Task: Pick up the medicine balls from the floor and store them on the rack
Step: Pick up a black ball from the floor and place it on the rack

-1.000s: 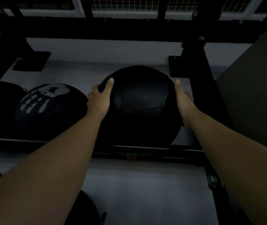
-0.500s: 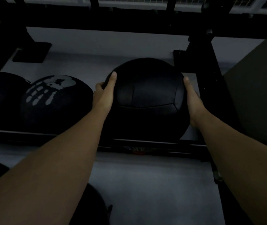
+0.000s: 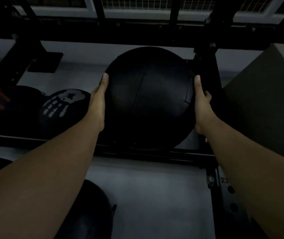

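Note:
A large black medicine ball (image 3: 148, 99) fills the middle of the head view, over the rails of the black rack (image 3: 155, 155). My left hand (image 3: 98, 102) presses its left side and my right hand (image 3: 202, 104) presses its right side, thumbs pointing up. Whether the ball rests on the rails is hidden by its own bulk. To its left on the same tier sit a ball with a white hand-and-skull print (image 3: 63, 107) and a ball with faint red print (image 3: 4, 107).
Another dark ball (image 3: 92, 209) lies low between my forearms, on the grey floor (image 3: 155, 195). A black rack upright (image 3: 208, 69) stands right of the held ball. A large grey box (image 3: 265, 100) sits at the right. Mesh fencing runs along the top.
The ball has rolled in my hands, its seams now running upright, and it appears larger and higher in view. Both hands have slid to grip its sides.

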A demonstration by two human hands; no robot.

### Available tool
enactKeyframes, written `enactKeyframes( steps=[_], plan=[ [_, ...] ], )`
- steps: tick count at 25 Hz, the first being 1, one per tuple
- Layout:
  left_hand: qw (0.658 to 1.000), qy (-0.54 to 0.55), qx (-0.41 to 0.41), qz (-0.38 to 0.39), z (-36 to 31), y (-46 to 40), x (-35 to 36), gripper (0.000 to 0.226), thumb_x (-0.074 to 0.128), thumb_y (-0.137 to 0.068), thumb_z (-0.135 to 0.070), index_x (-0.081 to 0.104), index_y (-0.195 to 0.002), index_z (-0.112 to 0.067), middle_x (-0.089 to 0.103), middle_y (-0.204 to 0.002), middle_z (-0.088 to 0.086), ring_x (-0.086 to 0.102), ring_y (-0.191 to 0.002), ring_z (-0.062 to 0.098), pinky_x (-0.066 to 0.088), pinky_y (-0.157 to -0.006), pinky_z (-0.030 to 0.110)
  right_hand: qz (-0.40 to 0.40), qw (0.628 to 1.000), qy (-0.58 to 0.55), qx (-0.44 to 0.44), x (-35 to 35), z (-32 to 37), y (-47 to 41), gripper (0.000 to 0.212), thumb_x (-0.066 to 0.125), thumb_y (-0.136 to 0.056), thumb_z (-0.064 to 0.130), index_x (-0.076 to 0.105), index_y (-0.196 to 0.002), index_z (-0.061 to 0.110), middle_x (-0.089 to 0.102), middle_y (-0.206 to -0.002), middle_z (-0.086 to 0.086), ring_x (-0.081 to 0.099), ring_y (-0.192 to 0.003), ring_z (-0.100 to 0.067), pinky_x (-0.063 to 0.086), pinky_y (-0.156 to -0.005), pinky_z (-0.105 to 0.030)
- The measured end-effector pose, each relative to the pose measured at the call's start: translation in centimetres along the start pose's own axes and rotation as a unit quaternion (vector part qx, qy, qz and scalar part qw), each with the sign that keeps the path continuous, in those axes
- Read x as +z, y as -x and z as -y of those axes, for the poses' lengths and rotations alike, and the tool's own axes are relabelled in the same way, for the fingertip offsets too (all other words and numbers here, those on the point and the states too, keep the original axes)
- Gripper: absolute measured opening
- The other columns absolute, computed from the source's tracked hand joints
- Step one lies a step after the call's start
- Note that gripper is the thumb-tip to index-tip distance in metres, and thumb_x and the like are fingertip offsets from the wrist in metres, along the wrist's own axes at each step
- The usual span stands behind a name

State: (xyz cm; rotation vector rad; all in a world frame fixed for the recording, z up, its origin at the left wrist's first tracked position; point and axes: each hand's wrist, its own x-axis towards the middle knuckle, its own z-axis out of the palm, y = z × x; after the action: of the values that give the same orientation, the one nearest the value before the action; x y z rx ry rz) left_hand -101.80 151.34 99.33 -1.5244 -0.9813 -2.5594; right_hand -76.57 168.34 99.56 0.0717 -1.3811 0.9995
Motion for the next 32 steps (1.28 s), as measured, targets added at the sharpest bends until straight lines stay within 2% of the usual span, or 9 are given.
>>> enactKeyframes(
  steps=[3,6,9,13,17,21,23,27,32],
  plan=[
    [0.998,-0.026,0.048,-0.014,-1.5,5.1,2.3,0.106,0.07,-0.058,-0.092,0.052,-0.148,-0.039,0.066,-0.141,-0.004,0.064,-0.127,0.023,0.052,-0.106,0.05,0.006,0.999,-0.023,-0.022,-1.3,0.7,2.1,0.127,0.056,-0.051,0.101,0.032,-0.159,0.037,0.05,-0.157,0.0,0.052,-0.138,-0.027,0.043,-0.116,-0.053],
    [0.988,-0.06,0.128,-0.064,-2.6,9.6,4.1,0.093,0.065,-0.07,-0.086,0.05,-0.147,-0.037,0.064,-0.138,-0.006,0.063,-0.123,0.016,0.051,-0.108,0.042,-0.018,0.998,-0.046,-0.038,-2.7,1.7,4.9,0.096,0.051,-0.076,0.086,0.038,-0.156,0.034,0.057,-0.145,0.002,0.058,-0.128,-0.022,0.047,-0.112,-0.05],
    [0.986,-0.054,0.141,-0.066,-4.6,12.5,5.5,0.079,0.066,-0.074,-0.08,0.056,-0.139,-0.036,0.067,-0.13,-0.008,0.065,-0.118,0.012,0.053,-0.107,0.04,-0.047,0.995,-0.08,-0.025,-3.7,3.1,7.5,0.074,0.048,-0.092,0.073,0.041,-0.154,0.033,0.059,-0.137,0.004,0.06,-0.122,-0.021,0.049,-0.11,-0.05],
    [0.992,-0.043,0.097,-0.069,-7.5,16.2,4.8,0.084,0.071,-0.067,-0.08,0.06,-0.136,-0.034,0.068,-0.13,-0.005,0.067,-0.116,0.015,0.055,-0.105,0.041,-0.079,0.995,-0.068,0.007,-4.2,6.0,12.2,0.075,0.052,-0.087,0.074,0.045,-0.149,0.032,0.06,-0.137,-0.001,0.061,-0.12,-0.025,0.051,-0.106,-0.051],
    [0.996,-0.025,0.05,-0.069,-8.0,20.2,3.1,0.087,0.07,-0.071,-0.076,0.055,-0.143,-0.03,0.067,-0.131,-0.003,0.066,-0.117,0.016,0.055,-0.104,0.041,-0.093,0.995,-0.04,0.021,-4.2,8.0,16.7,0.069,0.055,-0.086,0.073,0.049,-0.141,0.031,0.063,-0.132,0.0,0.063,-0.118,-0.024,0.051,-0.106,-0.05],
    [0.996,-0.017,0.002,-0.083,-6.6,23.9,1.1,0.092,0.072,-0.068,-0.078,0.056,-0.143,-0.027,0.069,-0.131,-0.002,0.067,-0.117,0.017,0.054,-0.106,0.041,-0.116,0.992,0.0,0.055,-4.6,7.7,21.3,0.093,0.059,-0.064,0.082,0.051,-0.141,0.03,0.062,-0.137,-0.001,0.062,-0.121,-0.025,0.051,-0.108,-0.048],
    [0.996,-0.01,-0.029,-0.083,-5.6,25.6,0.5,0.092,0.074,-0.067,-0.077,0.056,-0.143,-0.027,0.068,-0.132,-0.003,0.067,-0.118,0.017,0.053,-0.107,0.041,-0.129,0.989,0.013,0.072,-5.3,6.8,23.2,0.097,0.058,-0.063,0.083,0.051,-0.143,0.03,0.061,-0.138,-0.001,0.06,-0.123,-0.026,0.049,-0.11,-0.048],
    [0.995,-0.01,-0.072,-0.074,-2.8,28.2,0.4,0.094,0.075,-0.066,-0.076,0.053,-0.145,-0.029,0.066,-0.134,-0.003,0.065,-0.119,0.018,0.053,-0.106,0.042,-0.136,0.984,0.005,0.112,-7.7,4.2,25.1,0.082,0.061,-0.075,0.076,0.056,-0.139,0.026,0.069,-0.126,0.001,0.066,-0.116,-0.023,0.051,-0.108,-0.045],
    [0.988,-0.011,-0.118,-0.102,2.0,29.4,1.0,0.089,0.078,-0.057,-0.08,0.063,-0.131,-0.033,0.071,-0.127,-0.003,0.069,-0.114,0.019,0.055,-0.104,0.044,-0.151,0.978,0.003,0.14,-10.4,0.3,25.8,0.061,0.061,-0.088,0.067,0.061,-0.131,0.024,0.072,-0.122,-0.001,0.069,-0.111,-0.021,0.054,-0.103,-0.042]
  ],
)
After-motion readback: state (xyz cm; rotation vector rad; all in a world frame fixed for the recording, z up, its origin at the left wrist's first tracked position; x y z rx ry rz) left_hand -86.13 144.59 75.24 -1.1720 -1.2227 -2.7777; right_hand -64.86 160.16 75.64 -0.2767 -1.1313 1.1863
